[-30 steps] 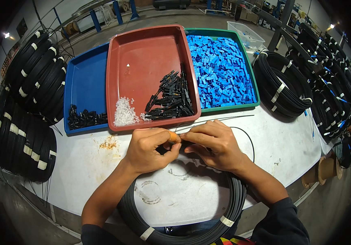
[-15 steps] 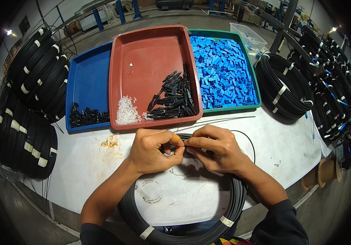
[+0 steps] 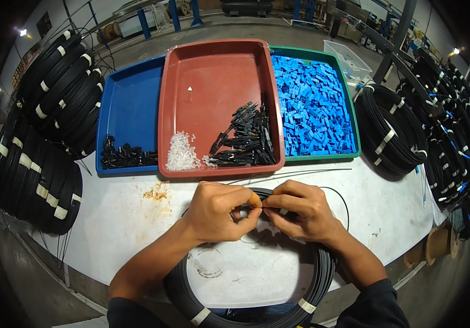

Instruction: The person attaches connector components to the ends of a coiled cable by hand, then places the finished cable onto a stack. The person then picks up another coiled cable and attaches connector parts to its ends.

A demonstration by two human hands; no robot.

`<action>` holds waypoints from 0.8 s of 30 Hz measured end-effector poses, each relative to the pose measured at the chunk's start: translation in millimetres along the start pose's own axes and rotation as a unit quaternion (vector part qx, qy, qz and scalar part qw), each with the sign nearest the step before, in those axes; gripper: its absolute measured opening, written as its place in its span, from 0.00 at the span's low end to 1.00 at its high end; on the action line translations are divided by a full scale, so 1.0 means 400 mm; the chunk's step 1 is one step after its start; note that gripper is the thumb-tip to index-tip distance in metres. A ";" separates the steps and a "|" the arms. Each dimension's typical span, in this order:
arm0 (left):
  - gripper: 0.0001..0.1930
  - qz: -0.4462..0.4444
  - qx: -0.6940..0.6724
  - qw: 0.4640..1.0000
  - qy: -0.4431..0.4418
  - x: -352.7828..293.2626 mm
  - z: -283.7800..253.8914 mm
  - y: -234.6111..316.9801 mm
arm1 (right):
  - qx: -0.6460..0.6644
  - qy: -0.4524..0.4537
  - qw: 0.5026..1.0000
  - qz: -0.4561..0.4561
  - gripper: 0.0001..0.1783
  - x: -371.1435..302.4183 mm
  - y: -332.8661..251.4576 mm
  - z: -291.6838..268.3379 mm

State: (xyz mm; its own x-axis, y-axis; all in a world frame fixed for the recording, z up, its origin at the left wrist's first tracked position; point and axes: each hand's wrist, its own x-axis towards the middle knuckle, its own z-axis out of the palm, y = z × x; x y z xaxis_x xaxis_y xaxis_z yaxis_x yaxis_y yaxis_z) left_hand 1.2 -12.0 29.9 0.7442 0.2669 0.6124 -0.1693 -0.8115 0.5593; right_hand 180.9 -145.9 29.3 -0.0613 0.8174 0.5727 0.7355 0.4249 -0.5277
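Observation:
My left hand [image 3: 221, 212] and my right hand [image 3: 300, 210] meet fingertip to fingertip over the far side of a black cable coil [image 3: 325, 268]. Both are closed in a pinch. What lies between the fingertips is small, dark and mostly hidden, so I cannot make it out. The coil rests at the table's near edge, with white tape bands [image 3: 306, 305] around it. A loose loop of thin black cable [image 3: 347, 210] curves out beside my right hand.
Beyond my hands stand a blue tray [image 3: 131, 109] with small black parts, a red tray [image 3: 213, 71] with white pieces [image 3: 180, 153] and black connectors [image 3: 246, 134], and a green tray [image 3: 356, 136] of blue clips [image 3: 314, 104]. Taped cable coils flank the white table [image 3: 109, 229] at left [image 3: 38, 186] and right [image 3: 391, 131].
The whole view has shifted a little, so trays and hands appear slightly further right and lower. Both hands keep the same pinch, fingertips together.

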 end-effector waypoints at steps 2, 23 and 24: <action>0.04 0.004 0.008 1.000 -0.003 0.004 -0.003 0.003 | 0.007 -0.006 1.000 0.005 0.12 0.000 -0.001 -0.002; 0.10 -0.071 0.103 0.990 -0.071 0.113 -0.060 -0.212 | -0.010 -0.047 0.998 0.045 0.11 0.015 -0.011 -0.016; 0.11 -0.068 0.125 0.987 -0.077 0.119 -0.046 -0.209 | -0.011 -0.047 0.998 0.047 0.11 0.015 -0.011 -0.015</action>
State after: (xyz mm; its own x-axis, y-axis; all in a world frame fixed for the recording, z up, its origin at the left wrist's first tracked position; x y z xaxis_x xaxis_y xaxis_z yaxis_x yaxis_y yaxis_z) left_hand 38.9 78.2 22.7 0.8419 0.3147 0.4383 0.0891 -0.8822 0.4623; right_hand 181.3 -145.1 38.6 -0.0539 0.8861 0.4603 0.7558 0.3374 -0.5611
